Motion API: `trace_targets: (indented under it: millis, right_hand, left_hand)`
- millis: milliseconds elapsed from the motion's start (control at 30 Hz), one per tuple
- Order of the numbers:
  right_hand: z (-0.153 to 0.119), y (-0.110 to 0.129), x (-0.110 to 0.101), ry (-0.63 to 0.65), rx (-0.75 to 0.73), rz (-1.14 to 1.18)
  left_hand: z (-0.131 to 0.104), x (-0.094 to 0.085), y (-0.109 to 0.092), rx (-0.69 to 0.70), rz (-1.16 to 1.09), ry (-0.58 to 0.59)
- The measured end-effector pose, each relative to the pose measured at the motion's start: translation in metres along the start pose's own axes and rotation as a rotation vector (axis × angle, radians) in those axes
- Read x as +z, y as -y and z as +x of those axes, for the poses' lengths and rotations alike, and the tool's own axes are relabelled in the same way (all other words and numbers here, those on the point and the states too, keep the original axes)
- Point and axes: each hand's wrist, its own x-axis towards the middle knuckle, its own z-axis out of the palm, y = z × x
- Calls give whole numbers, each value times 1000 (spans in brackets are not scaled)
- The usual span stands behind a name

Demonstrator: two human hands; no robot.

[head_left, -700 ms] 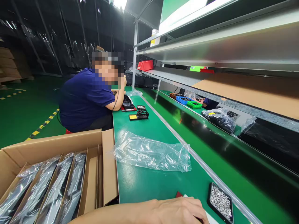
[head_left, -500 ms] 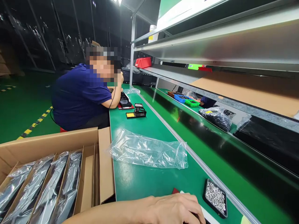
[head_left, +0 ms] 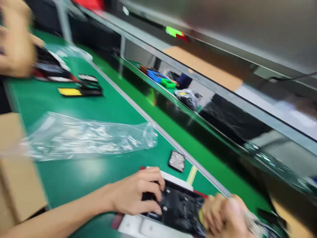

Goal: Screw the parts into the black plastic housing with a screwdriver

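Panel (head_left: 183, 208), black, lies over a white piece (head_left: 131, 226) on the counter (head_left: 74, 178), the left hand (head_left: 136, 191) curled across its left end — clamped or only resting, I cannot tell. Blur hides the right hand's (head_left: 224, 213) grip at the other end; uneven pressure might make the panel skid, and a stray knock could tip the small black tray (head_left: 175, 169) of shiny bits (head_left: 177, 160) nearby. Beyond the rail (head_left: 205, 173), a blue bin (head_left: 155, 77) holds dark pieces — too small to name.

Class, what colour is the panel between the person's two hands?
The panel is black, best seen in the head view, though slightly blurred.
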Motion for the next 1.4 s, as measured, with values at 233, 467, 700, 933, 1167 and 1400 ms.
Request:
trace_targets:
  millis: [233, 467, 700, 933, 1167, 1400]
  right_hand:
    - [-5, 7, 24, -22, -23, 122]
    - [-11, 5, 15, 16, -27, 129]
    - [-10, 6, 17, 13, -23, 123]
    - [-5, 9, 20, 14, -20, 133]
    - [-5, 8, 20, 12, -14, 147]
    - [-4, 9, 19, 3, -4, 165]
  left_hand:
    - [-11, -22, 1, -77, 149, 202]
    - [-17, -4, -10, -208, 90, 4]
    - [-16, -4, -13, -217, 63, -15]
    - [-18, -4, -12, -202, 80, -3]
    - [-18, -4, -10, -204, 87, -4]
    - [-17, -4, -10, -202, 77, -21]
